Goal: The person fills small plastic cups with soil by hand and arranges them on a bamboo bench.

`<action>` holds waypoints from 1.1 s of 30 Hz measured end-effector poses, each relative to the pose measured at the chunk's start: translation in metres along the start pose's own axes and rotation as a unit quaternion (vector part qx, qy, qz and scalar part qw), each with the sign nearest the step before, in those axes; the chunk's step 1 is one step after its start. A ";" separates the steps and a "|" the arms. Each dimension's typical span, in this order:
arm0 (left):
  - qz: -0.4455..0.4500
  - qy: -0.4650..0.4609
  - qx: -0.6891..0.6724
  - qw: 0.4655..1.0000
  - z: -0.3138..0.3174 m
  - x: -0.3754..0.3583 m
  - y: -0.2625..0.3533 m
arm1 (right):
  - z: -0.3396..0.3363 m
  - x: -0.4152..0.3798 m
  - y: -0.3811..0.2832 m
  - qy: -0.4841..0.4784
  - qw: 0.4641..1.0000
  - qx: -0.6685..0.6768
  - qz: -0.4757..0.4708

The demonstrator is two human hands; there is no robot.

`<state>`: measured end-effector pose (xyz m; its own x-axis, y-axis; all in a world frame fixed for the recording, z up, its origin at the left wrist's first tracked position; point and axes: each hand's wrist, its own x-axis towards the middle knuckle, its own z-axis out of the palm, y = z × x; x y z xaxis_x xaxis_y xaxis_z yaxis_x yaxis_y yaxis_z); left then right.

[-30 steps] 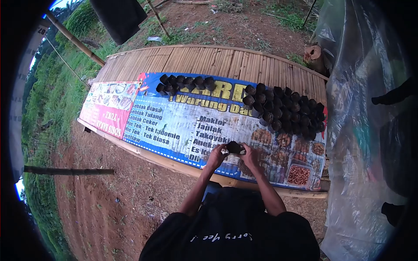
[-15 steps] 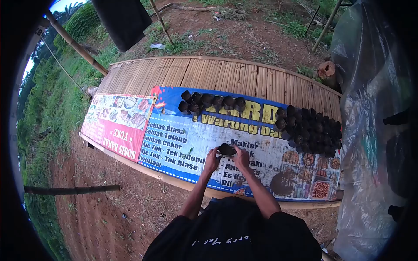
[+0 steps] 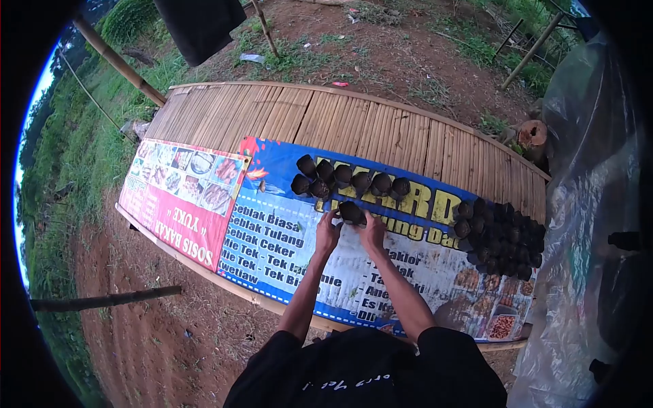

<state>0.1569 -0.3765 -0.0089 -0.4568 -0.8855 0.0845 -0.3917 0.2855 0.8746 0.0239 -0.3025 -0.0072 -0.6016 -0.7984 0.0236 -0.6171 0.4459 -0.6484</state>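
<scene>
Two bare hands hold a small black open-topped pot over a banner-covered bamboo surface.

The left hand (image 3: 328,233) and right hand (image 3: 371,232) grasp the black pot (image 3: 352,213) from opposite sides, each grip closed on its wall with the fingers near the rim. The pot is just below a small group of similar black pots (image 3: 343,177), set close together on the blue, white and yellow printed banner (image 3: 272,197). A larger, tightly packed cluster of dark pots (image 3: 500,234) stands well apart to the right. A red-and-white banner with food photos (image 3: 178,217) covers the left end of the slatted bamboo surface (image 3: 354,126), whose far strip shows bare slats.
</scene>
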 end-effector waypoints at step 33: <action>-0.054 0.092 -0.006 0.994 0.009 0.016 -0.006 | 0.025 0.040 -0.025 0.024 0.996 0.088 -0.014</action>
<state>0.1451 -0.3895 -0.0171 -0.2581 -0.9633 0.0737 -0.4206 0.1807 0.8891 0.0280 -0.3555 -0.0090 -0.6116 -0.7873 0.0778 -0.5379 0.3417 -0.7707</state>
